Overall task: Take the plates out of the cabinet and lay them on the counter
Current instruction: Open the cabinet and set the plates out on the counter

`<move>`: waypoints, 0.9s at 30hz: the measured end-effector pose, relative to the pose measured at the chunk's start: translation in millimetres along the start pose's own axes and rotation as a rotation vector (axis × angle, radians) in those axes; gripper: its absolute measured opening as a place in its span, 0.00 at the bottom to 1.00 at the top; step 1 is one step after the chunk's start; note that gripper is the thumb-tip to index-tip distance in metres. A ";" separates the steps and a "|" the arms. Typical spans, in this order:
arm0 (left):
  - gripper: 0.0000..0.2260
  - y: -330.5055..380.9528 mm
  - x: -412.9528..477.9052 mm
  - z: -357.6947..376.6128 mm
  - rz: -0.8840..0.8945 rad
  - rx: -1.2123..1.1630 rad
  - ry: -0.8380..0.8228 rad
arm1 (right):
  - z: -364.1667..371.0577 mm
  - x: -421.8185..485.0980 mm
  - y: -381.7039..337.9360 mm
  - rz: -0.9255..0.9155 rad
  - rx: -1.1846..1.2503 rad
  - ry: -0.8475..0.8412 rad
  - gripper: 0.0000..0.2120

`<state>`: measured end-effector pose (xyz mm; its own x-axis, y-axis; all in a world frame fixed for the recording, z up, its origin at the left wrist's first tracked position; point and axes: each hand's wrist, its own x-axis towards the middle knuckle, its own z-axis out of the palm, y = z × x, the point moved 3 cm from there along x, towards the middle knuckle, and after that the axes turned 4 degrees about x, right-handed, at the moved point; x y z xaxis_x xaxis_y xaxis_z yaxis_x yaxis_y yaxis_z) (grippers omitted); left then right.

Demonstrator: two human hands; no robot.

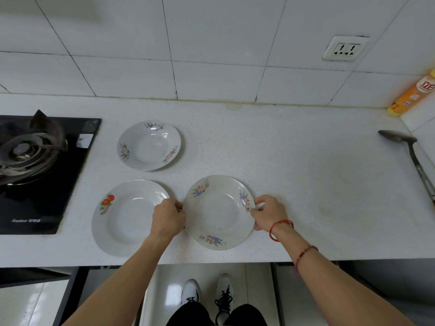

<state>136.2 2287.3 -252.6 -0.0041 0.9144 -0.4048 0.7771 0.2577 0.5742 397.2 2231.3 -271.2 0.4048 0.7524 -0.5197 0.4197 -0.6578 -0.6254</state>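
Ceramic feel: held plate (219,211) looks glazed, stiff, breakable; likely slick and moderately heavy, so best pinched at opposite rim edges, set down flat.
Left hand (168,217): closed on the plate's left rim, thumb on top, fingers curled under or at the edge; it overlaps the fruit plate's right rim from this view, contact there unclear.
Right hand (268,212): pinching the right rim, thumb over the flower print, red string at the wrist.
Plate position: on or just above the counter (317,175), near the front edge; cannot tell if fully resting.
Fruit plate (128,217): flat on counter, just left of the held one, rims nearly touching.
Back plate (149,145): floral, flat, behind the other two, apart from both.
Stove (35,165): at far left, near the fruit plate.
Ladle (410,158): far right, well apart.
Bottle (414,95): orange, right back corner against the tiles.
Cabinet: not in view.
Stage: three plates out; judged a set-down moment, release next.
Risk: rim clink against the fruit plate.
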 end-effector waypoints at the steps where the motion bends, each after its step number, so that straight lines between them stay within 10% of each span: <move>1: 0.09 0.1 -0.1 -0.2 -0.007 -0.006 -0.003 | -0.1 0.2 -0.3 -0.001 -0.002 0.003 0.16; 27: 0.10 49.3 13.9 -45.1 0.029 -0.096 0.021 | -48.0 4.0 -64.0 -0.071 0.167 0.080 0.08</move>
<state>146.2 2326.8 -197.9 0.0032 0.9279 -0.3727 0.7131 0.2591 0.6514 411.0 2274.7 -205.3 0.4450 0.7873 -0.4267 0.3122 -0.5830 -0.7501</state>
